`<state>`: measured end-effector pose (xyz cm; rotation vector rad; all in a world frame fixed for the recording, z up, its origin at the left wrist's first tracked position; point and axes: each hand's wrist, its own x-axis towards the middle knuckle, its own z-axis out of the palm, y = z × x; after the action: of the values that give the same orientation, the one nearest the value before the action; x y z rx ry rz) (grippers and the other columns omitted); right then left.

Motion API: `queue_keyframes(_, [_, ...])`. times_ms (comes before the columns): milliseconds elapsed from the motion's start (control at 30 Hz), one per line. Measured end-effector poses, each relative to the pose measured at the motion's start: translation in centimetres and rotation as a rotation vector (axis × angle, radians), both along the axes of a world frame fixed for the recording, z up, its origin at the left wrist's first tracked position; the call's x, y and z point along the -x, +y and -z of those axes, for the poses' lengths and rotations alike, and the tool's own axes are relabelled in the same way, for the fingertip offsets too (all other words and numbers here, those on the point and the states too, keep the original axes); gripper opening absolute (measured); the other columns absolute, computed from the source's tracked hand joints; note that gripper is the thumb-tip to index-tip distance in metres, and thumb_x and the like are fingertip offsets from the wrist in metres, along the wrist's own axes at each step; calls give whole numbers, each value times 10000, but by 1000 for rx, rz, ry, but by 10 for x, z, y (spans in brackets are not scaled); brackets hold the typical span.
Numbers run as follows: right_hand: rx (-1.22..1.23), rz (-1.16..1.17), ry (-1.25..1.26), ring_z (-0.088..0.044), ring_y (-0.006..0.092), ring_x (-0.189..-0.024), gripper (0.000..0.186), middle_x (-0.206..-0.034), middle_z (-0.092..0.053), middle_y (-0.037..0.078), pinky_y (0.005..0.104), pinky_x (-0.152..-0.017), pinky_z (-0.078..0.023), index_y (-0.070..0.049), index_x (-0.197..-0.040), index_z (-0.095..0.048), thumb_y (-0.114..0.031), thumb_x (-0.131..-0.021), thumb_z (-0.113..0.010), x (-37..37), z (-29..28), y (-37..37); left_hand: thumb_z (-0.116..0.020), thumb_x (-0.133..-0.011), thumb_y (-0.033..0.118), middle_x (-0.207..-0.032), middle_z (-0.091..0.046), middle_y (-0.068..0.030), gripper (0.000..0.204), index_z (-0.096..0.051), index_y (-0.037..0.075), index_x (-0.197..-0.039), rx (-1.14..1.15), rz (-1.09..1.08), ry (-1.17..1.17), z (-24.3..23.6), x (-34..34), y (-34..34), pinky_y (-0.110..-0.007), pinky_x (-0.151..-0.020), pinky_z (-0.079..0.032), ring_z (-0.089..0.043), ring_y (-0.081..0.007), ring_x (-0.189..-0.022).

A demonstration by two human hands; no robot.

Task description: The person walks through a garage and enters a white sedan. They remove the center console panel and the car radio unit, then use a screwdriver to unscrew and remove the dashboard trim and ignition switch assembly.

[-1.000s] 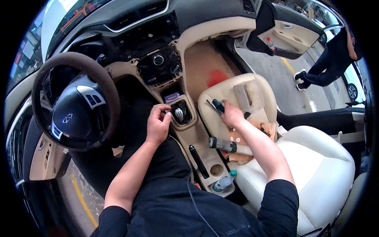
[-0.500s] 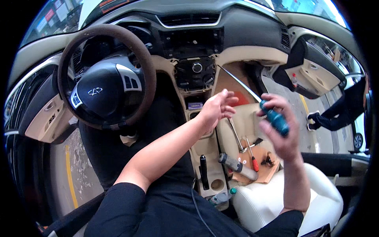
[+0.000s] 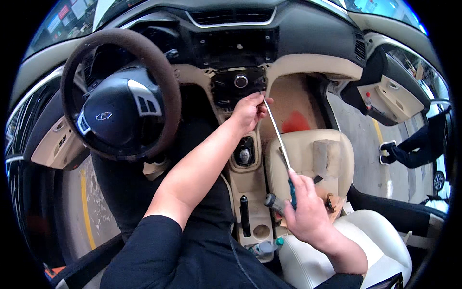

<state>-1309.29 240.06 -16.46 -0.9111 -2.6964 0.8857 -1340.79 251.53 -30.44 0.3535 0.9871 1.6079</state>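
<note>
My left hand (image 3: pixel 249 112) is raised below the dark centre control panel (image 3: pixel 224 84), fingers curled at the slim tip end of a long screwdriver. Its metal shaft (image 3: pixel 274 124) runs diagonally down to the teal handle (image 3: pixel 291 188), which my right hand (image 3: pixel 306 208) grips above the cream passenger seat (image 3: pixel 298 141). Whether the tip touches the panel is hard to tell. Below my left hand is the gear lever (image 3: pixel 244 155). A clear tube with a dark cap (image 3: pixel 272 202) and small dark parts (image 3: pixel 330 202) lie on the seat, partly hidden by my right hand.
The steering wheel (image 3: pixel 169 106) is at left, a handbrake (image 3: pixel 244 214) and bottle (image 3: pixel 262 249) in the console. A clear case (image 3: pixel 327 156) sits on the seat. A person in dark trousers (image 3: pixel 418 142) stands outside the open passenger door (image 3: pixel 387 98).
My right hand has picked up the teal screwdriver, raised it, then lowered its handle over the seat. My left hand has moved up from the gear lever to the screwdriver's tip end.
</note>
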Motion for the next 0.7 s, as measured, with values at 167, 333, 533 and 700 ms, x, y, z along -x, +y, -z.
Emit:
queue_keyframes(167, [-21, 30, -17, -678, 478, -1012, 758, -1307, -550, 260, 552, -870, -579, -16, -1630, -338, -111, -958, -677, -3, 25, 12, -509, -1152, 202, -1090, -731, -10, 222, -692, 108, -1235, 34, 46, 107, 13, -15, 17, -242, -680, -499, -562, -67, -778])
queue_keyframes(333, [2, 53, 24, -675, 476, -1018, 764, -1287, -564, 253, 550, -879, -577, -25, -1632, -340, -98, -950, -677, 0, 37, 23, -538, -1143, 257, -1100, -724, 16, 229, -693, 150, -1272, 51, 13, 176, 15, -14, 29, -269, -737, -481, -556, -83, -811])
queue_keyframes(533, [24, 77, 1, -673, 471, -1026, 736, -1259, -573, 250, 547, -882, -574, -27, -1612, -370, -73, -938, -662, 5, 33, 28, -549, -1139, 243, -1054, -716, 24, 219, -706, 151, -1260, 65, -23, 162, 22, -12, 36, -272, -738, -480, -551, -86, -811])
queue_keyframes(700, [9, 66, 39, -672, 470, -1031, 698, -1236, -580, 257, 544, -890, -571, -14, -1583, -407, -66, -929, -649, 5, 28, 37, -554, -1136, 231, -1026, -714, 26, 198, -712, 132, -1204, 110, -44, 173, 17, -15, 39, -276, -734, -491, -553, -80, -802])
